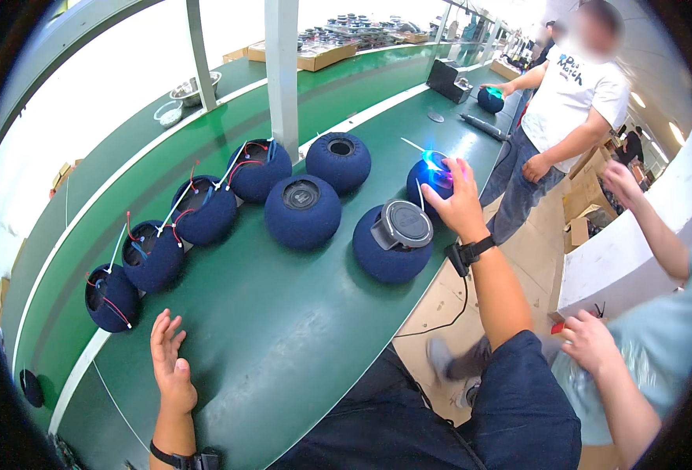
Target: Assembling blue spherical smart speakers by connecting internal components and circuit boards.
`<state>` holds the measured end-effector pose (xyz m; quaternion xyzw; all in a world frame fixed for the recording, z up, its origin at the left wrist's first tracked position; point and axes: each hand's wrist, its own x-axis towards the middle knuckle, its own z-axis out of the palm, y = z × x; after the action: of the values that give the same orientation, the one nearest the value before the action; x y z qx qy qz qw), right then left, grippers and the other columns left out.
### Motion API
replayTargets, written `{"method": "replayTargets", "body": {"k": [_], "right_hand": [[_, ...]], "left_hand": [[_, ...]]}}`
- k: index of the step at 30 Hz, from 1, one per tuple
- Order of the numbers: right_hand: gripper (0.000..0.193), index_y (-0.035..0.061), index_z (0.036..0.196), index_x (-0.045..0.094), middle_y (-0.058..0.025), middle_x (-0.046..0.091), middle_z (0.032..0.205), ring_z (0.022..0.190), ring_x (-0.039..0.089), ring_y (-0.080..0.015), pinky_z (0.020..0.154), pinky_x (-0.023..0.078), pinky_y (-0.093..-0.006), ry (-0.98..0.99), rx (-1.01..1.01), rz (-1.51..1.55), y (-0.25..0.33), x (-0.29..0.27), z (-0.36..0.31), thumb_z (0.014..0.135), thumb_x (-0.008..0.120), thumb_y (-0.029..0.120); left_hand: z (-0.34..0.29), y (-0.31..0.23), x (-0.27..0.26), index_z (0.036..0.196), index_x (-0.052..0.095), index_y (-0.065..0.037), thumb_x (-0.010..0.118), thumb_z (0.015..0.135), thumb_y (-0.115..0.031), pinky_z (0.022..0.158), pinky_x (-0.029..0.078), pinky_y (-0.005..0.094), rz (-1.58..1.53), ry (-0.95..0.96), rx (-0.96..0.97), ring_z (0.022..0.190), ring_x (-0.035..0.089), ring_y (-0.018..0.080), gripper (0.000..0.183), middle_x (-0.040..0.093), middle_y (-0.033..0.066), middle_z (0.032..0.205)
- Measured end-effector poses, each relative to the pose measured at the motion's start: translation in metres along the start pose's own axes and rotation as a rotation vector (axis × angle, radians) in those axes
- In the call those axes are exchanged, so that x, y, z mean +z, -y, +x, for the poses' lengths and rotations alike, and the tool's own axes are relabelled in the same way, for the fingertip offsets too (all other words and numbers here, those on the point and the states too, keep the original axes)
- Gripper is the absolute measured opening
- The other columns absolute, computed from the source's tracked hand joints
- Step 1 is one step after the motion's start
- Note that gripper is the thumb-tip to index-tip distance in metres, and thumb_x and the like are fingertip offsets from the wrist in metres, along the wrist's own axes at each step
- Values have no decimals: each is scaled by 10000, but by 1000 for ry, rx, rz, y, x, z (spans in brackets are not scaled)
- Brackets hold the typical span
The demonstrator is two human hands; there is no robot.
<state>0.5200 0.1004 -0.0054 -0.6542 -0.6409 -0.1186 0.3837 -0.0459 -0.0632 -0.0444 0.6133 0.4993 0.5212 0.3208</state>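
My right hand (pixel 461 200) reaches across the right side of the green bench. Its thumb and fingers grip the top of a dark blue fabric-covered round speaker (pixel 416 182), whose top glows blue and pink. A white strip stands beside that speaker. Closer to me, another round speaker (pixel 385 262) has a black and grey round cap (pixel 407 223) resting tilted on its top. My left hand (pixel 172 360) hovers over the bench at the left, fingers stretched and empty. Beyond it sit several navy round housings (pixel 152 266) with red wires and white strips coming out of their open tops.
Two more round housings (pixel 303 215) stand mid-bench. A grey post (pixel 282 86) rises behind them beside a green conveyor belt (pixel 228 117). A co-worker (pixel 569 102) at the far right touches a lit speaker (pixel 491 99). Near a black box (pixel 448 81) lies an electric screwdriver (pixel 481 125). Another person's hands (pixel 593 341) are at my right.
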Motion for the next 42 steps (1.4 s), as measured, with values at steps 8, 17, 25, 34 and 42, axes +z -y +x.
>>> {"method": "replayTargets", "body": {"k": [8, 17, 25, 34, 42], "right_hand": [[713, 63, 1365, 567, -338, 474, 1409, 1321, 468, -487, 1118, 382, -524, -30, 37, 51, 3, 5, 1, 828, 760, 490], [673, 91, 1351, 590, -345, 478, 1415, 1286, 478, -525, 1105, 385, -543, -61, 55, 49, -1, 8, 4, 850, 720, 521], [669, 49, 1361, 583, -328, 475, 1439, 1338, 477, -468, 1129, 389, -480, -45, 49, 3, 4, 8, 4, 872, 719, 485], [622, 62, 1318, 601, -315, 514, 1389, 1297, 486, -486, 1091, 397, -525, -75, -5, 28, 1, 9, 2, 859, 729, 462], [597, 60, 1304, 594, -310, 530, 1355, 1263, 507, -485, 1075, 408, -523, -51, -19, 42, 2, 10, 4, 870, 731, 446]], "left_hand": [[-2, 0, -4, 1534, 367, -57, 558, 946, -635, 1125, 359, 477, 6, 29, 24, 1414, 431, 317, 847, 364, 134, 1598], [4, 3, -1, 1528, 371, -51, 564, 975, -550, 1130, 356, 482, -13, 70, 66, 1407, 440, 330, 770, 356, 151, 1590], [3, 8, -3, 1531, 367, -53, 545, 996, -500, 1132, 357, 486, -5, 80, 89, 1410, 439, 331, 720, 353, 150, 1590], [0, 4, 0, 1528, 374, -51, 554, 980, -488, 1124, 375, 475, 47, 107, 109, 1402, 450, 325, 723, 359, 150, 1583], [-1, -1, -1, 1514, 405, -51, 555, 967, -503, 1116, 388, 471, 87, 117, 82, 1397, 459, 321, 726, 365, 163, 1580]]}}
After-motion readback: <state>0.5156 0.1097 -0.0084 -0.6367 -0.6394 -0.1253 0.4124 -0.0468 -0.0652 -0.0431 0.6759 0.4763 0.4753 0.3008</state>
